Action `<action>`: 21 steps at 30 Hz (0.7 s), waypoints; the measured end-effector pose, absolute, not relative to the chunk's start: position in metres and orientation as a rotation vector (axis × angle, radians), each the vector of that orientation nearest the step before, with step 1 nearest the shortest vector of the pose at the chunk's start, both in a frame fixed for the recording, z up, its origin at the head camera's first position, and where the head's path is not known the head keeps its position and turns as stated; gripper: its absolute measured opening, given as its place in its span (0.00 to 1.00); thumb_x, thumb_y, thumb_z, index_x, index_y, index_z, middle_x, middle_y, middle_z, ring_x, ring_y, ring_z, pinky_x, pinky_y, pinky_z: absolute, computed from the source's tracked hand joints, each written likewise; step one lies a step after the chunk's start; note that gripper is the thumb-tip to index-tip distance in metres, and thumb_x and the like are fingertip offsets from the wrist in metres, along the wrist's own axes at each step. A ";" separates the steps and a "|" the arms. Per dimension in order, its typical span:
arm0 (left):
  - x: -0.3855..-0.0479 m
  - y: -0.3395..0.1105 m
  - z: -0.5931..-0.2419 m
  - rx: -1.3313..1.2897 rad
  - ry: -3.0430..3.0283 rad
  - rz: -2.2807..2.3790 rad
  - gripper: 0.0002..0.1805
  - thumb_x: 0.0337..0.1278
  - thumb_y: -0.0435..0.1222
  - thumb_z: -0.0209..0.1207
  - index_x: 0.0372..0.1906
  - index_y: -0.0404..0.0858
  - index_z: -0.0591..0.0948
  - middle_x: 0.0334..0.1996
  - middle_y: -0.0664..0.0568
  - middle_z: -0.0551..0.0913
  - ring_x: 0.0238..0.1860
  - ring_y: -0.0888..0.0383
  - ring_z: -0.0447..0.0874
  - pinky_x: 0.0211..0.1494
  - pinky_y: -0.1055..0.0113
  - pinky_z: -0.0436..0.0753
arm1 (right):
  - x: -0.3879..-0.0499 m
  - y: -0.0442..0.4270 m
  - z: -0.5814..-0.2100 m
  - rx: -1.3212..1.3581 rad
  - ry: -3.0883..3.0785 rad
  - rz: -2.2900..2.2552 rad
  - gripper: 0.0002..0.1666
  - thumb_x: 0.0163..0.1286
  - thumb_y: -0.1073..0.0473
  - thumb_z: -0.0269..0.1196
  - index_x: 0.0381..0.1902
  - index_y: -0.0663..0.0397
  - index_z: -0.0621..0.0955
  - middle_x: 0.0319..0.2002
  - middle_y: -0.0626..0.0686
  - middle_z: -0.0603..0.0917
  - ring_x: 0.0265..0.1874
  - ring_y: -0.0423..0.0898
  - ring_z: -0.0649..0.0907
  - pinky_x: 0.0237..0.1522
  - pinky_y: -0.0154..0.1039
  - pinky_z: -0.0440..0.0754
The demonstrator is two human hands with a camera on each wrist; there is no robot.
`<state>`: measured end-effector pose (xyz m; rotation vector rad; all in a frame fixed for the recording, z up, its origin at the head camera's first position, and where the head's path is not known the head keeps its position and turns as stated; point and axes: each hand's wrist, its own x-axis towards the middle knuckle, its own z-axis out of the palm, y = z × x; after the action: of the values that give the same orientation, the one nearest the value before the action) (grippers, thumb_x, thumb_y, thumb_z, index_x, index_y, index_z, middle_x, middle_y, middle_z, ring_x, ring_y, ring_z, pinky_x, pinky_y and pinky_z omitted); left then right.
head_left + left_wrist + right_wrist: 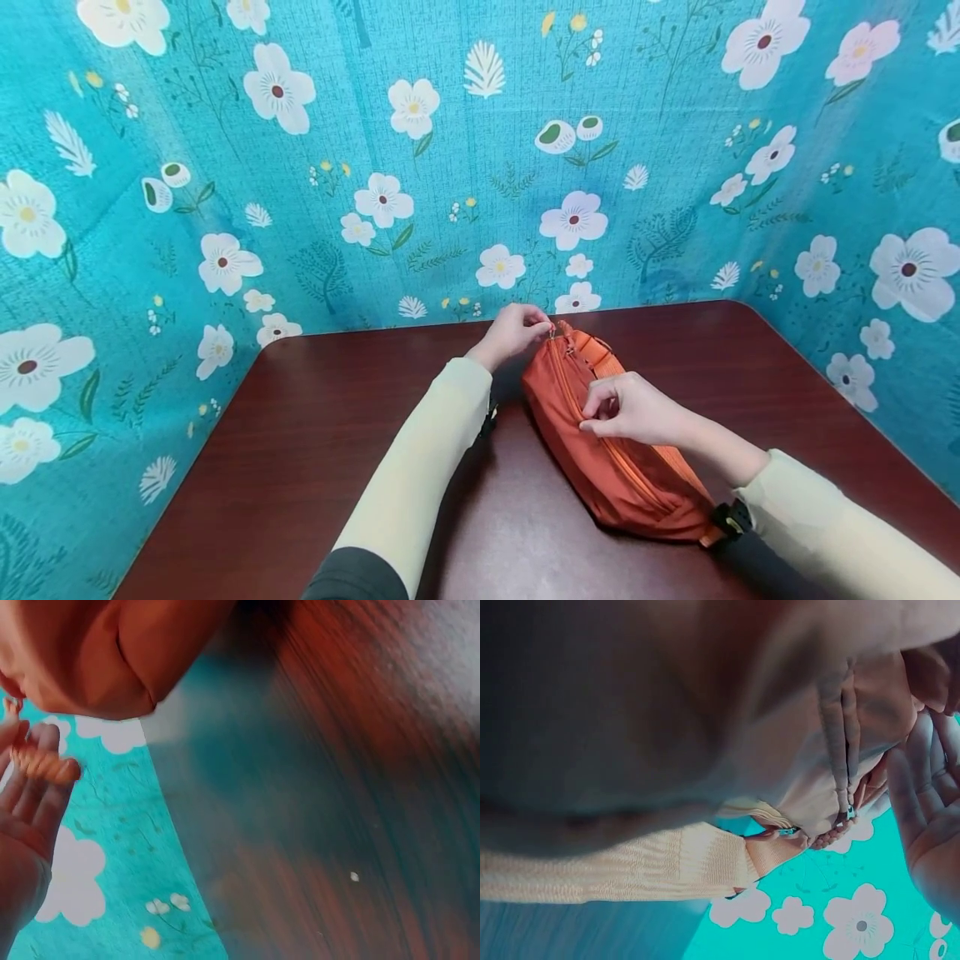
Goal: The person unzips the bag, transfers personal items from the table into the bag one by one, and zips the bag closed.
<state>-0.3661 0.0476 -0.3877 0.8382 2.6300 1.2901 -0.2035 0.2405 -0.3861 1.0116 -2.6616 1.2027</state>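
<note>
An orange waist bag (558,417) lies slantwise on the table, a long zipper running down its front. At its far end my left hand (517,333) pinches a small zipper pull; a braided orange cord (45,765) lies against the fingers in the left wrist view. My right hand (633,408) is over the middle of the bag, thumb and fingertips pinching the fabric beside the zipper. In the right wrist view, the right hand (934,817) meets the bag's fabric (877,697) at the right edge. Whether the zipper is parted cannot be made out.
A ribbed orange strap (630,862) runs along the bag's right side. The dark reddish-brown table (337,417) has rounded far corners. Behind and beside it hangs a turquoise flowered cloth (450,167). Dark wristbands (731,518) sit at the pale sleeves.
</note>
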 end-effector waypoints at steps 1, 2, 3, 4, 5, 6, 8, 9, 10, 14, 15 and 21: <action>-0.367 0.045 -0.388 0.854 2.619 1.288 0.07 0.67 0.36 0.59 0.39 0.38 0.85 0.35 0.50 0.85 0.40 0.51 0.84 0.39 0.70 0.79 | -0.203 0.241 -0.386 0.998 -2.670 1.195 0.10 0.57 0.63 0.72 0.24 0.44 0.82 0.21 0.38 0.77 0.20 0.35 0.76 0.23 0.34 0.75; -0.368 0.043 -0.389 0.872 2.611 1.280 0.06 0.66 0.36 0.59 0.40 0.39 0.85 0.35 0.50 0.85 0.39 0.52 0.84 0.39 0.70 0.79 | -0.203 0.241 -0.386 0.977 -2.681 1.191 0.10 0.57 0.62 0.72 0.24 0.44 0.82 0.21 0.38 0.77 0.20 0.36 0.76 0.23 0.34 0.76; -0.369 0.040 -0.389 0.886 2.610 1.270 0.06 0.66 0.36 0.59 0.40 0.39 0.85 0.36 0.51 0.85 0.39 0.54 0.83 0.40 0.70 0.79 | -0.203 0.242 -0.386 0.953 -2.694 1.187 0.09 0.57 0.62 0.73 0.25 0.43 0.82 0.22 0.37 0.77 0.21 0.36 0.76 0.24 0.35 0.76; -0.370 0.037 -0.389 0.899 2.614 1.257 0.07 0.65 0.36 0.60 0.41 0.38 0.85 0.36 0.52 0.85 0.39 0.56 0.83 0.41 0.70 0.79 | -0.202 0.242 -0.387 0.934 -2.705 1.179 0.09 0.57 0.61 0.73 0.25 0.43 0.82 0.22 0.37 0.78 0.21 0.36 0.77 0.24 0.36 0.77; -0.371 0.035 -0.388 0.908 2.619 1.246 0.07 0.65 0.36 0.61 0.42 0.38 0.85 0.37 0.52 0.85 0.39 0.57 0.82 0.42 0.69 0.78 | -0.202 0.243 -0.386 0.915 -2.719 1.167 0.09 0.57 0.60 0.73 0.26 0.42 0.82 0.23 0.37 0.78 0.22 0.36 0.77 0.25 0.36 0.78; -0.372 0.032 -0.388 0.919 2.627 1.229 0.07 0.64 0.36 0.61 0.43 0.38 0.85 0.38 0.52 0.85 0.40 0.58 0.82 0.44 0.69 0.78 | -0.201 0.243 -0.386 0.901 -2.730 1.156 0.09 0.57 0.60 0.73 0.27 0.42 0.82 0.23 0.37 0.78 0.22 0.37 0.77 0.26 0.36 0.78; -0.373 0.028 -0.386 0.931 2.635 1.210 0.08 0.63 0.35 0.62 0.44 0.37 0.85 0.40 0.52 0.85 0.42 0.59 0.82 0.46 0.69 0.78 | -0.200 0.244 -0.385 0.882 -2.753 1.127 0.08 0.57 0.58 0.74 0.28 0.41 0.83 0.24 0.37 0.78 0.23 0.37 0.78 0.27 0.36 0.79; -0.374 0.025 -0.384 0.932 2.639 1.201 0.09 0.62 0.35 0.63 0.45 0.37 0.85 0.40 0.52 0.85 0.43 0.59 0.81 0.48 0.69 0.78 | -0.199 0.244 -0.384 0.875 -2.762 1.115 0.08 0.57 0.57 0.74 0.29 0.41 0.83 0.24 0.37 0.78 0.23 0.37 0.78 0.27 0.36 0.79; -0.374 0.023 -0.383 0.936 2.637 1.194 0.09 0.62 0.35 0.63 0.45 0.37 0.85 0.41 0.52 0.85 0.44 0.59 0.82 0.48 0.68 0.78 | -0.198 0.245 -0.384 0.871 -2.771 1.102 0.08 0.57 0.56 0.74 0.29 0.41 0.83 0.24 0.37 0.78 0.24 0.37 0.78 0.27 0.36 0.79; -0.373 0.017 -0.372 0.996 2.632 1.124 0.10 0.62 0.36 0.63 0.46 0.39 0.85 0.45 0.50 0.85 0.46 0.58 0.82 0.50 0.68 0.78 | -0.188 0.250 -0.378 0.832 -2.792 1.085 0.09 0.57 0.52 0.74 0.31 0.42 0.83 0.25 0.38 0.79 0.25 0.37 0.77 0.26 0.35 0.79; -0.372 0.016 -0.370 1.014 2.634 1.098 0.10 0.62 0.36 0.63 0.47 0.39 0.84 0.45 0.50 0.84 0.46 0.59 0.81 0.50 0.68 0.78 | -0.185 0.252 -0.377 0.827 -2.787 1.084 0.09 0.57 0.52 0.74 0.32 0.42 0.83 0.25 0.38 0.79 0.25 0.37 0.77 0.26 0.35 0.79; -0.366 0.014 -0.366 1.112 2.616 0.987 0.13 0.62 0.34 0.63 0.50 0.39 0.83 0.44 0.51 0.84 0.43 0.61 0.81 0.48 0.69 0.78 | -0.167 0.263 -0.377 0.826 -2.731 1.129 0.08 0.58 0.54 0.73 0.33 0.42 0.83 0.27 0.38 0.80 0.25 0.38 0.77 0.26 0.37 0.80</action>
<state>-0.3663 0.0136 -0.3661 1.1122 2.6165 0.9872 -0.1668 0.2633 -0.3769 0.8258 -2.7306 1.1291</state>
